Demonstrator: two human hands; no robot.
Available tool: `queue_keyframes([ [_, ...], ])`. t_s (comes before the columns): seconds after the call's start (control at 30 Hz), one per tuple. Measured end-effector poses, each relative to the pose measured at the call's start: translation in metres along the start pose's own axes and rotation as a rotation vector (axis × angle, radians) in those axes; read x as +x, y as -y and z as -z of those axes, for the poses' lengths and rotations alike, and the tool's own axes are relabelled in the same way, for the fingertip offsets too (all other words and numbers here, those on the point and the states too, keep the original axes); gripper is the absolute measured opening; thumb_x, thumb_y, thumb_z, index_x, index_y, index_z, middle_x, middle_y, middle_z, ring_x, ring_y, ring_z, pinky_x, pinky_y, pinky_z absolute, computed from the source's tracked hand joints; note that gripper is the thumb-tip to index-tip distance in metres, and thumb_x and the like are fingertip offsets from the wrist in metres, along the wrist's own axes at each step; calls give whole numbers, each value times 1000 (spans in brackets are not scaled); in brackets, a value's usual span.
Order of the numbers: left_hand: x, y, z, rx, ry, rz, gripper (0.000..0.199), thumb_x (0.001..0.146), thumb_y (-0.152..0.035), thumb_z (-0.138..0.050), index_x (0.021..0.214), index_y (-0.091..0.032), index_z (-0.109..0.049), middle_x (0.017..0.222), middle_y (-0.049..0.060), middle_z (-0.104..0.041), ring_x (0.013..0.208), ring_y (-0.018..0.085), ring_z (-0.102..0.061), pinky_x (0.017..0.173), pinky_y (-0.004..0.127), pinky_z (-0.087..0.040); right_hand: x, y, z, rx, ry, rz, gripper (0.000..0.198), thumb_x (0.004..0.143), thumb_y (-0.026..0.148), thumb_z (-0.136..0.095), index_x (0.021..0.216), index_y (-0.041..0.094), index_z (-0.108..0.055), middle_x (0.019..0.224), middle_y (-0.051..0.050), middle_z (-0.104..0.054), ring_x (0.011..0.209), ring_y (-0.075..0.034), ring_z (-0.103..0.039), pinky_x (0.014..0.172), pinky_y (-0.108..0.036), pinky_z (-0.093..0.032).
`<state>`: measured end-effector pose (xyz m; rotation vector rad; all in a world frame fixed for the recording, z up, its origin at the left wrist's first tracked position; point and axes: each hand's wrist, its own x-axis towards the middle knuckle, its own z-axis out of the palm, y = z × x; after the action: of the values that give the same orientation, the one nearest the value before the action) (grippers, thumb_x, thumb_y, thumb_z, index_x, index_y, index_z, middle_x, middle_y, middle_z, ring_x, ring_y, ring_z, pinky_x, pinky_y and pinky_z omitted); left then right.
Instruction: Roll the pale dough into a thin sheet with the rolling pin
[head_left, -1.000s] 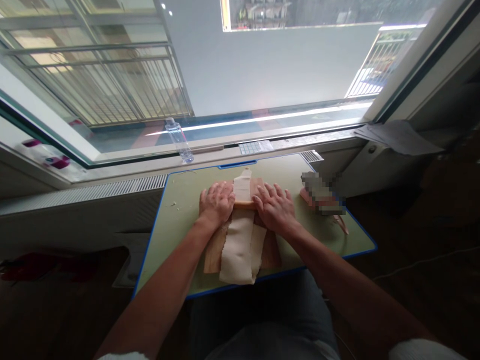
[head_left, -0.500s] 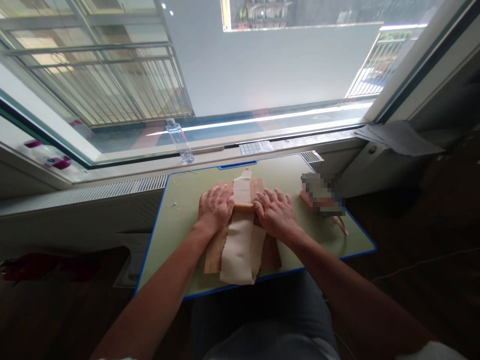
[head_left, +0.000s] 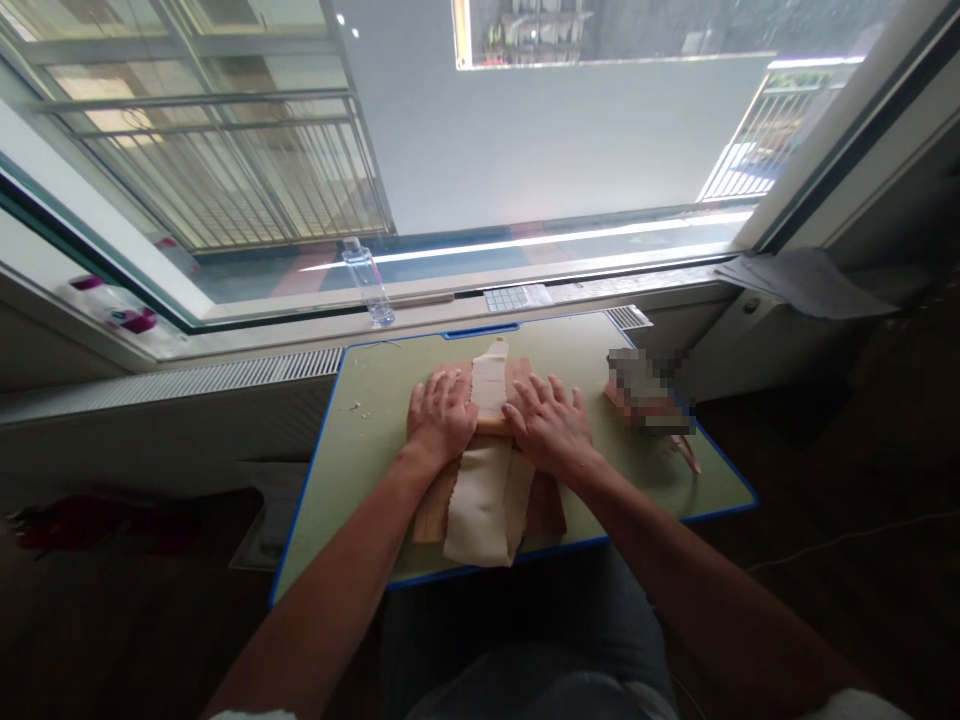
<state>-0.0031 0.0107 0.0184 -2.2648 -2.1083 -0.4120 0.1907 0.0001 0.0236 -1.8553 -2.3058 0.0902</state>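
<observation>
A short wooden rolling pin [head_left: 495, 426] lies crosswise on a long cream strip of what looks like dough [head_left: 480, 500]. Its ends are hidden beneath my palms. My left hand [head_left: 442, 415] rests flat on the left end, fingers stretched forward over the board. On the right end lies my right hand [head_left: 551, 425], with its fingers spread and its thumb near the strip. The strip has uneven edges and is folded over at the near end. Under it is a wooden board [head_left: 431, 515], partly covered by strip and hands.
The board sits on a green table with a blue rim [head_left: 352, 440]. At its right edge is a pixelated item [head_left: 649, 390]. A clear bottle [head_left: 369, 285] stands on the window sill, beside a calculator-like pad [head_left: 517, 297]. Papers [head_left: 810, 280] lie at the right.
Both hands and the rolling pin have moved slightly toward me along the strip. The whole view has shifted a little.
</observation>
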Motion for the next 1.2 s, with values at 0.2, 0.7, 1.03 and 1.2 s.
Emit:
queue_keyframes([
  [0.2, 20, 4, -5, -2, 108, -29, 62, 103, -36, -38, 163, -29, -48, 172, 9, -44, 159, 32, -37, 132, 64, -23, 18, -4, -3, -6, 43, -25, 65, 111, 56, -32, 167, 24, -45, 174, -8, -40, 160, -40, -31, 127, -67, -25],
  [0.7, 64, 5, -11, -36, 139, -10, 61, 107, -48, -32, 164, -30, -46, 173, 10, -41, 158, 35, -37, 130, 66, -23, 60, -16, -6, 79, 9, -80, 65, 106, 51, -39, 162, 20, -48, 169, -13, -47, 152, -36, -41, 125, -56, -31],
  [1.03, 10, -1, -6, 5, 48, 20, 57, 105, -45, -40, 159, -33, -53, 170, 7, -48, 157, 32, -40, 132, 60, -25, 2, 4, -11, -11, -93, -83, 66, 109, 50, -36, 168, 21, -43, 171, -10, -45, 155, -40, -38, 126, -63, -26],
  [1.2, -19, -4, -2, 45, 1, 19, 56, 107, -45, -36, 158, -33, -55, 171, 6, -48, 157, 30, -41, 130, 60, -28, -21, 11, -12, -15, -152, -53, 63, 112, 52, -33, 164, 21, -50, 168, -10, -50, 154, -39, -40, 126, -63, -25],
])
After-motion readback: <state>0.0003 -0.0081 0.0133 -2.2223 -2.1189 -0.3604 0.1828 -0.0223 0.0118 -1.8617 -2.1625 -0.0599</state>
